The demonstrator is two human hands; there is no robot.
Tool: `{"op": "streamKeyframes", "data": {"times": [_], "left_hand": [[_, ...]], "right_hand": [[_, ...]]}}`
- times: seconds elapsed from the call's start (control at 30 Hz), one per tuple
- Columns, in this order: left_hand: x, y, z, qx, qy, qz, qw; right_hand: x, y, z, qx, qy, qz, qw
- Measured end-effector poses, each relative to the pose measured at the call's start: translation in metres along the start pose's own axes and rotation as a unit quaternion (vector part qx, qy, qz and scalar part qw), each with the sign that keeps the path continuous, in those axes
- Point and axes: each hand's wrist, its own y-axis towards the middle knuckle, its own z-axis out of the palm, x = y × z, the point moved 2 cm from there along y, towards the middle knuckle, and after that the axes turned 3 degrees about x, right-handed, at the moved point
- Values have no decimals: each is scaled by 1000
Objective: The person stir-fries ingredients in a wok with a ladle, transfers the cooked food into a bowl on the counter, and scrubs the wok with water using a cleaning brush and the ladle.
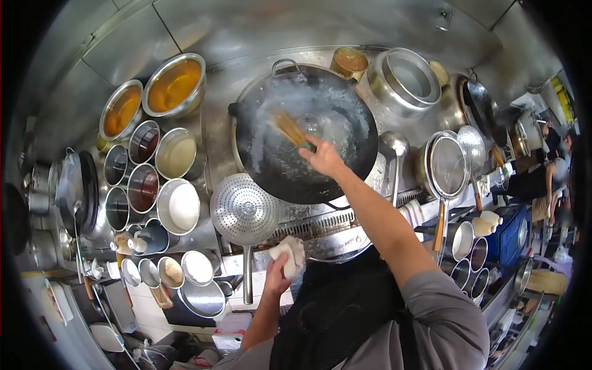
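Note:
A large dark wok (271,176) sits on the stove, with water and steam inside it. Over its middle, my right hand (324,157) is closed round the green-bound end of a bamboo wok brush (287,127), whose bristles point up and left into the steam. My left hand (279,274) grips a folded white cloth (291,254) in front of the stove edge. Just left of that cloth lies a big perforated skimmer (245,208), its handle pointing toward me. A metal ladle (395,145) rests to the right of the wok.
Two bowls of orange oil (175,86) and several pots of sauces and powders (179,206) stand at the left. A strainer (449,165) lies over a pot at the right, near stacked pots (407,80). Other people (546,179) are at the far right.

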Motion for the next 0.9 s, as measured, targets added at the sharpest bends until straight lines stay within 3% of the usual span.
{"op": "streamKeyframes", "data": {"times": [0.03, 0.1, 0.13, 0.2, 0.27, 0.37, 0.43, 0.5, 0.6, 0.7, 0.87, 0.9], "left_hand": [[4, 5, 5, 52, -36, -19, 998], [-1, 13, 29, 81, -35, -41, 995], [-2, 17, 41, 107, -32, -64, 992], [6, 25, 62, 111, -56, -65, 990], [11, 35, 89, 119, -83, -60, 988], [20, 52, 131, 101, -148, -75, 981], [34, 75, 145, 104, -175, -72, 976], [45, 101, 159, 74, -144, -15, 987], [60, 137, 165, -7, -127, 70, 989], [64, 151, 159, -61, -88, 118, 987], [41, 140, 137, -54, -6, 117, 992], [35, 137, 132, -53, 30, 102, 993]], "right_hand": [[0, -12, -1, 0, 0, 2, 1000], [22, -34, -25, 200, 103, 96, 970], [25, -40, -42, 201, 99, 97, 970], [18, -57, -77, 330, 71, 115, 934], [4, -53, -125, 376, -29, 89, 922], [-32, -17, -186, 335, -86, 164, 924], [-34, 4, -186, 314, -90, 191, 926], [-1, 17, -164, 192, -87, 203, 956], [8, 20, -84, 77, -179, -12, 981], [29, -24, -55, 108, -207, 28, 972], [-7, -46, -131, 254, -256, -85, 929], [-14, -9, -134, 213, -261, -82, 938]]}}
